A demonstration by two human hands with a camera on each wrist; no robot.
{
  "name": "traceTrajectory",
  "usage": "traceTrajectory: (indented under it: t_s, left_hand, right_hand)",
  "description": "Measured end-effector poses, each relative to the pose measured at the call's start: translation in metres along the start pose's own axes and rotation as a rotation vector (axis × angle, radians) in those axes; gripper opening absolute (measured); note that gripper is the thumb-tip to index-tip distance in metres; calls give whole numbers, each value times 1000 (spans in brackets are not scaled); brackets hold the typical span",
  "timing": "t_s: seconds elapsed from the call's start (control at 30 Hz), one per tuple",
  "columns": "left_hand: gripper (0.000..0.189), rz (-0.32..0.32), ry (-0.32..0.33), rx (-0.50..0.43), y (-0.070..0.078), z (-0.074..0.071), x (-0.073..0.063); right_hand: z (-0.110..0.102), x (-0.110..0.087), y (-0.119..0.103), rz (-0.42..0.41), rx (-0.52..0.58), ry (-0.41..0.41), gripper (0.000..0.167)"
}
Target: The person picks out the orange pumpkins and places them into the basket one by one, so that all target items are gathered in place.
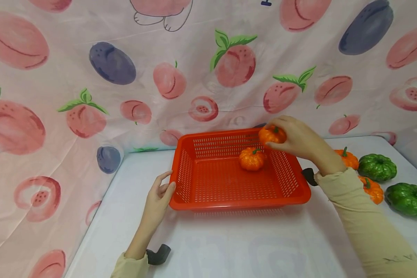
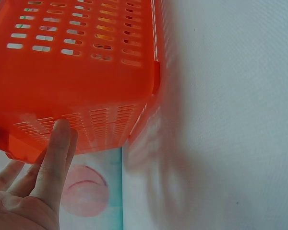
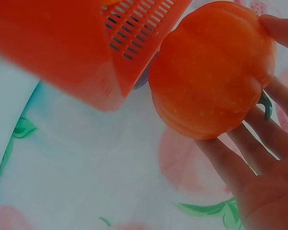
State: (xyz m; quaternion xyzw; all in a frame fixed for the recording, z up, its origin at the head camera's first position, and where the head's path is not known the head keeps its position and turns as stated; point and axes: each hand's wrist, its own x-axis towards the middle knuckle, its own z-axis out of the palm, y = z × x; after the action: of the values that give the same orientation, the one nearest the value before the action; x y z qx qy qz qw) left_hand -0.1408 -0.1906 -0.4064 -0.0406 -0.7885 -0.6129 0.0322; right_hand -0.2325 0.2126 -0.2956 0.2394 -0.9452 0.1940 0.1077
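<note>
In the head view a red-orange plastic basket (image 1: 229, 204) with slotted walls stands mid-table. My left hand (image 1: 160, 195) is at its left rim. The left wrist view shows that hand's fairly straight fingers (image 2: 55, 160) against the basket's outer wall (image 2: 81, 81). My right hand (image 1: 292, 135) holds a small orange pumpkin (image 1: 272, 135) above the basket's back right corner. Thumb and spread fingers (image 3: 230, 163) grip that ribbed pumpkin (image 3: 211, 72) around its stem side in the right wrist view. Another orange pumpkin (image 1: 251, 159) sits inside the basket, right of centre.
On the right of the white table (image 1: 208, 247) lie two more orange pumpkins, the nearer (image 1: 372, 190) partly behind my sleeve. Beside them are two green pumpkins, one farther back (image 1: 377, 167), one nearer (image 1: 409, 199). A fruit-print curtain (image 1: 208, 69) hangs close behind the basket.
</note>
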Motion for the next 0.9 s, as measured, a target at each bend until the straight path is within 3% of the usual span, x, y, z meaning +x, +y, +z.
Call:
traceTrajectory:
  t_s: [0.63, 0.9]
  left_hand:
    - [45, -10, 2, 5, 1, -1, 0]
    - [45, -12, -2, -9, 0, -1, 0]
  right_hand:
    - [16, 13, -20, -79, -5, -30, 38]
    - [23, 17, -23, -72, 6, -53, 40]
